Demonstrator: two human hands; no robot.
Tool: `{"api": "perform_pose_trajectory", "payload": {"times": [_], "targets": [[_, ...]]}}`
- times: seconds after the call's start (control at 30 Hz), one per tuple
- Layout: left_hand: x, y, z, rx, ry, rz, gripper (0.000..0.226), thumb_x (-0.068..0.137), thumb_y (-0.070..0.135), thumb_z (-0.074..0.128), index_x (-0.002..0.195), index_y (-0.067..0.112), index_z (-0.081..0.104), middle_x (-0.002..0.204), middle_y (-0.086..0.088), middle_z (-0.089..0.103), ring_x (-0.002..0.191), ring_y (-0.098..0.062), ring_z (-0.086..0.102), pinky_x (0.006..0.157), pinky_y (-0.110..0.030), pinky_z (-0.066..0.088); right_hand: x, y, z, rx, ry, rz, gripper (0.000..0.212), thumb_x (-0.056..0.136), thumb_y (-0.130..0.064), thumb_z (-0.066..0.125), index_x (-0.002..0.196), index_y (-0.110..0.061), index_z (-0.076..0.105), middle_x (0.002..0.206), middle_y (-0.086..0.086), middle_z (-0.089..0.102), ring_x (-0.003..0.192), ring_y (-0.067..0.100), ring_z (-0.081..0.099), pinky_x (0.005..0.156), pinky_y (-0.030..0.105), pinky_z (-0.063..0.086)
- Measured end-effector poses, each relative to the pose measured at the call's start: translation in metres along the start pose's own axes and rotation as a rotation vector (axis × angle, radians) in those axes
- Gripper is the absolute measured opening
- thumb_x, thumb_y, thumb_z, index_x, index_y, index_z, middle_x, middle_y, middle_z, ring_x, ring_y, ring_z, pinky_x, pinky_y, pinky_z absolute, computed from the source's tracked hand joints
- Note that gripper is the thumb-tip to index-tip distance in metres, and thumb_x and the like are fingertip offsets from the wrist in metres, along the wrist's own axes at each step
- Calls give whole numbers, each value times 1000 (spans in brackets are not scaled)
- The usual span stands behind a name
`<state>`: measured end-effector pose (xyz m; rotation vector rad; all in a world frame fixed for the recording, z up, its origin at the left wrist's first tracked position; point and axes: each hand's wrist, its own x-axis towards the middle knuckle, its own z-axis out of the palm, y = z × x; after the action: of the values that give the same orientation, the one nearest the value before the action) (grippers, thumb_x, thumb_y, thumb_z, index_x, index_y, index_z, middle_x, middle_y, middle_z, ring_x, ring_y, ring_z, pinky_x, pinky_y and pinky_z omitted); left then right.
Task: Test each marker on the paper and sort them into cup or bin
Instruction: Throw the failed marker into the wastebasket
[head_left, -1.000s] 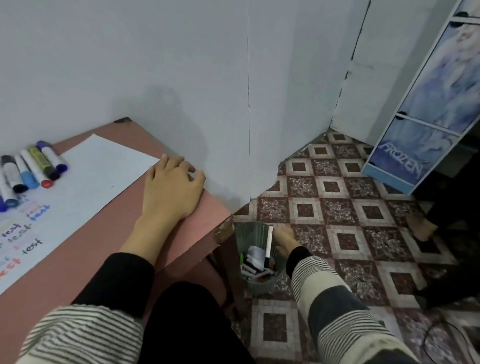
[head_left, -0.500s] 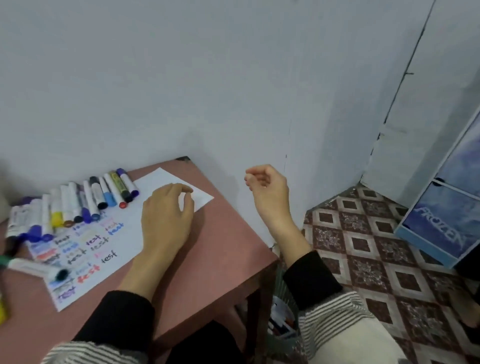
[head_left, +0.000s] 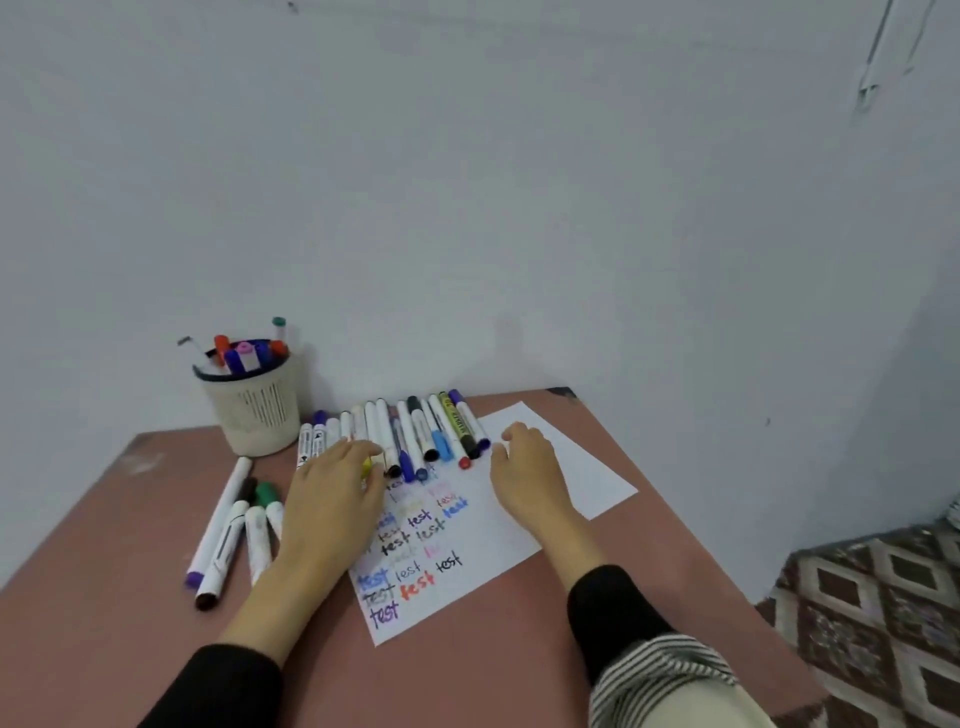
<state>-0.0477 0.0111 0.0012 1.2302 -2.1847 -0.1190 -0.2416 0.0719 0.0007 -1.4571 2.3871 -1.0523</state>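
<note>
Both hands are sitting palm down over the paper (head_left: 498, 551) on the reddish table (head_left: 104, 649), dark sleeves with striped cuffs trailing back toward the camera. The left hand (head_left: 332, 499) is lying over the near ends of the marker row (head_left: 415, 436), fingers reaching onto it, and something yellow is peeking out under the fingertips, though I can't tell if it's actually gripping that or just touching. The right hand (head_left: 530, 473) is hovering relaxed, fingers loosely bent, grasping nothing, just right of the row. "test" is showing over and over on the paper in blue, red, black, purple and pink. A few loose markers (head_left: 234, 535) are lying left of the sheet. Further back by the wall, the cup (head_left: 254, 410) is standing with several markers poking out.
</note>
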Motion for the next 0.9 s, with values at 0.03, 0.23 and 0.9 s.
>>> {"api": "perform_pose_trajectory", "payload": {"times": [0.03,0.23,0.9], "targets": [[2,-3,-2,-19,-3,-15,26,96,24,51,117,16,63,113,-1,65,104,-21,59,92,-37,44,6,-6,9,-30,18,21,31,103,-23,37,126,-5,49,127,12,52,116,25,46,93,34,40],[4,-10,4,36,-77,-46,31,99,34,42,126,23,52,125,7,54,114,-13,50,102,-34,35,27,-28,36,-216,96,173,35,103,-31,33,121,-8,51,127,13,52,117,28,43,94,37,35],[13,-10,1,-143,25,97,49,101,37,42,147,23,35,151,7,37,138,-14,33,112,-31,24,27,-37,13,617,-134,-138,24,105,-22,38,85,-14,50,68,1,47,57,12,38,53,26,37]]}}
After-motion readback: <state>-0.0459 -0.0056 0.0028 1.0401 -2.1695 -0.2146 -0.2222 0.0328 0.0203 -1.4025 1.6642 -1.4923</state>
